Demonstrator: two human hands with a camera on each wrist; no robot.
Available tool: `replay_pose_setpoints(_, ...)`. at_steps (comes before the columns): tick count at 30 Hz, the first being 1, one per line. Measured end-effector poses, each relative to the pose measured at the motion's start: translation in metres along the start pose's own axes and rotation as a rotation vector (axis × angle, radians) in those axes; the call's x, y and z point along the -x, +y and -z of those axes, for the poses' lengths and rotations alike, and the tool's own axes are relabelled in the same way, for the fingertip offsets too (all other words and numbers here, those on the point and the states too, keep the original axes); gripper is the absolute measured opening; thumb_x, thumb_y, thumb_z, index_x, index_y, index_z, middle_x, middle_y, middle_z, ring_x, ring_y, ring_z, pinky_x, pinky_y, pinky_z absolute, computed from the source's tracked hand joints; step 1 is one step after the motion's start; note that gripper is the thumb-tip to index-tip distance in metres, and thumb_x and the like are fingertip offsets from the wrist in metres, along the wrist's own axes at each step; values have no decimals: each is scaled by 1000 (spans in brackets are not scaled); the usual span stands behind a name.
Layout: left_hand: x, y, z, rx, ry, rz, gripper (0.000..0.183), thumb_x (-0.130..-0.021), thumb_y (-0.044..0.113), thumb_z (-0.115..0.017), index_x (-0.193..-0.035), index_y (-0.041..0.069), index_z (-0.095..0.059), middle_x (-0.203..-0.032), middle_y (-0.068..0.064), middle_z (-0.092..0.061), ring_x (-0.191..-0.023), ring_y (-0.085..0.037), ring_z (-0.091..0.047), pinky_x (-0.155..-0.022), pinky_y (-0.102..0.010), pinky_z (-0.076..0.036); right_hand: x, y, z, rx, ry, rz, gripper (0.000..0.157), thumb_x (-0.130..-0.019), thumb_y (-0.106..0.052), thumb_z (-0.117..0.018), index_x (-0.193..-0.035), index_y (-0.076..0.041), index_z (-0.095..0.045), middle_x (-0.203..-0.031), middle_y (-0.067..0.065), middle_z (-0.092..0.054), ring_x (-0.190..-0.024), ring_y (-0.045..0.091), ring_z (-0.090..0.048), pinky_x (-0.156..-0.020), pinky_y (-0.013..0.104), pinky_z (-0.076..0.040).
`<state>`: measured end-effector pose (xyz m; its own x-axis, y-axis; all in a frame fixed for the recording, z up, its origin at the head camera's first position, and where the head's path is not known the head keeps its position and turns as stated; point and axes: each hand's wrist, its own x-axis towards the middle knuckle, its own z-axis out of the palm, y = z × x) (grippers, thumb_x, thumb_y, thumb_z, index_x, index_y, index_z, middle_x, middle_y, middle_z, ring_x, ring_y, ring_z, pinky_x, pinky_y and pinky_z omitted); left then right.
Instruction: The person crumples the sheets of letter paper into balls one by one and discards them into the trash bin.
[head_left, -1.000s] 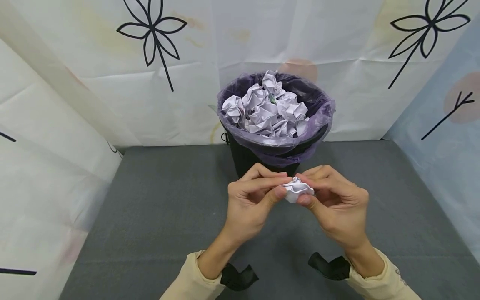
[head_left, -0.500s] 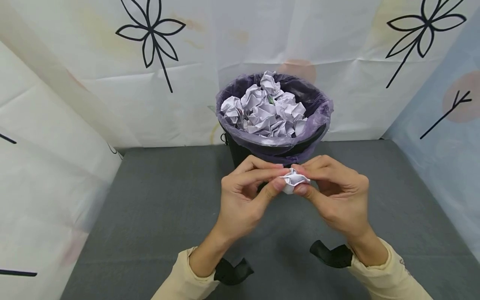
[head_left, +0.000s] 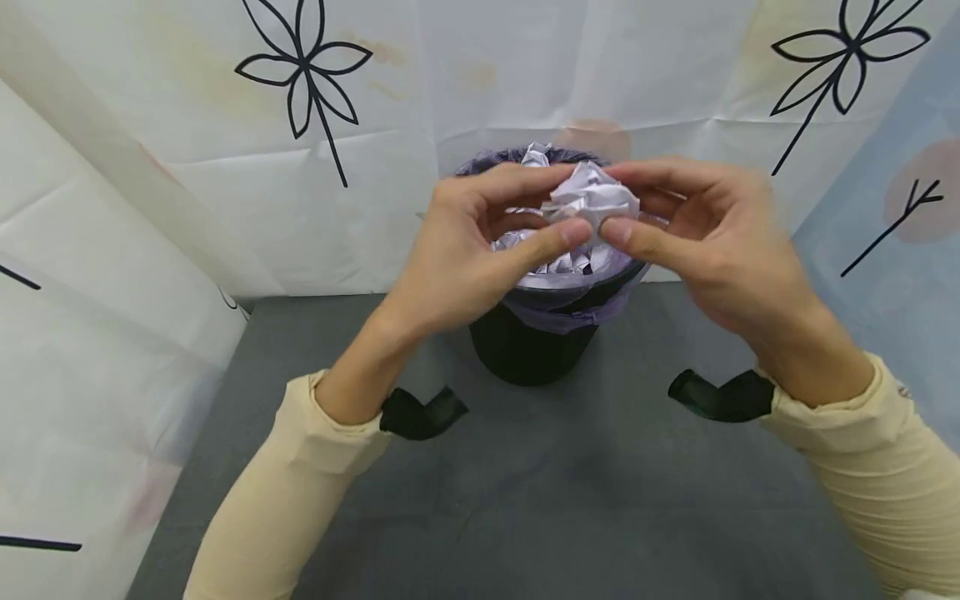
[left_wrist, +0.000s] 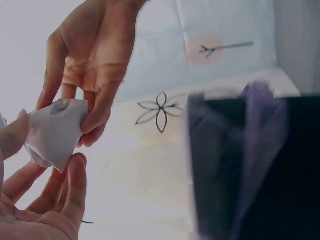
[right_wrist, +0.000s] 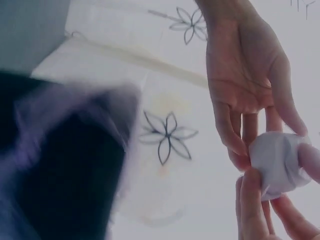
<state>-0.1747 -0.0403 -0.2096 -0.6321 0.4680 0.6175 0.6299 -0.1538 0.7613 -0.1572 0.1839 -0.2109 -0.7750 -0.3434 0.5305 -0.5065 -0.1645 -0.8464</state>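
Note:
A crumpled white paper ball (head_left: 592,198) is pinched between both hands at the top centre of the head view. My left hand (head_left: 468,242) grips its left side with thumb and fingers. On the right side, my right hand (head_left: 723,237) holds it the same way. Both wrist views show the paper ball (left_wrist: 56,132) between the fingertips of the two hands. Behind and below it stands a black trash bin (head_left: 532,346) with a purple bag liner (head_left: 622,304). Several crumpled paper balls (head_left: 562,262) lie inside, partly hidden by the hands.
The bin stands on a dark grey tabletop (head_left: 525,500). White cloth walls (head_left: 360,225) printed with black flowers rise at the back and left, and a blue cloth panel (head_left: 885,317) at the right. Black straps (head_left: 423,417) hang at both wrists.
Both hands have risen and moved forward with the paper ball, from in front of the bin to over its opening. They now cover much of the paper in the bin.

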Motion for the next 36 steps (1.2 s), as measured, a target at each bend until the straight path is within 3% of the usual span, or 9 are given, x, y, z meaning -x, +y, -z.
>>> replay_pose_setpoints(4,-35,7,13,-54,-19,128,37,-94,1,-71,-129,-9,-64,-113,-14,-72,-100,-20,-71,-89,-34,-57,-29,-6,21,-9,-44,-15,38,-86,25,-60,-124,19,-60,-124,31,-56,-109,36,-60,-91,29,-55)
replay_pose_setpoints(7,-58,13,19,-67,-21,274,35,-95,8,-73,-127,-3,-67,-112,-8,-73,-101,-18,-71,-90,-30,-55,-49,-9,36,24,-37,-64,37,-87,22,-63,-123,15,-63,-120,27,-60,-109,35,-59,-93,27,-54)
replay_pose_setpoints(12,-88,15,23,-101,-25,369,28,-95,12,-73,-120,0,-72,-112,-8,-73,-104,-20,-69,-93,-24,-51,-73,-13,56,85,-12,-119,36,-87,18,-68,-123,13,-65,-115,25,-62,-106,34,-54,-92,24,-52)
replay_pose_setpoints(15,-100,11,25,-161,-25,384,26,-96,15,-72,-119,2,-73,-111,-7,-72,-104,-19,-67,-92,-22,-49,-84,-12,65,84,2,-136,36,-88,17,-68,-123,12,-66,-114,22,-62,-106,31,-54,-92,23,-52)
replay_pose_setpoints(22,-116,-2,24,-229,-36,429,25,-98,19,-70,-119,6,-74,-109,-5,-71,-104,-15,-62,-88,-20,-46,-94,-5,77,74,34,-186,36,-87,14,-71,-122,9,-68,-113,18,-64,-107,27,-55,-90,19,-53)
replay_pose_setpoints(25,-123,-7,23,-285,-36,466,31,-98,23,-70,-125,6,-71,-117,-4,-70,-111,-14,-61,-89,-18,-46,-96,-2,79,77,55,-188,35,-86,13,-72,-121,9,-69,-111,17,-66,-106,27,-56,-89,19,-53)
replay_pose_setpoints(31,-129,-12,19,-653,9,618,70,-96,42,-70,-155,16,-42,-154,1,-45,-137,-8,-41,-107,-17,-36,-96,4,81,389,168,-289,42,-92,-1,-73,-133,-5,-65,-123,6,-65,-120,23,-56,-109,27,-42)
replay_pose_setpoints(33,-128,-14,18,-693,24,636,71,-95,43,-70,-155,17,-41,-155,1,-44,-137,-7,-41,-107,-17,-35,-94,4,80,451,181,-325,46,-94,-5,-72,-138,-8,-62,-129,5,-63,-125,22,-54,-115,31,-36)
replay_pose_setpoints(36,-125,-14,21,-674,33,643,69,-96,41,-70,-154,16,-42,-152,-1,-46,-136,-12,-42,-105,-19,-38,-92,3,79,452,179,-320,45,-94,-5,-72,-138,-8,-61,-130,6,-62,-125,22,-54,-114,31,-37)
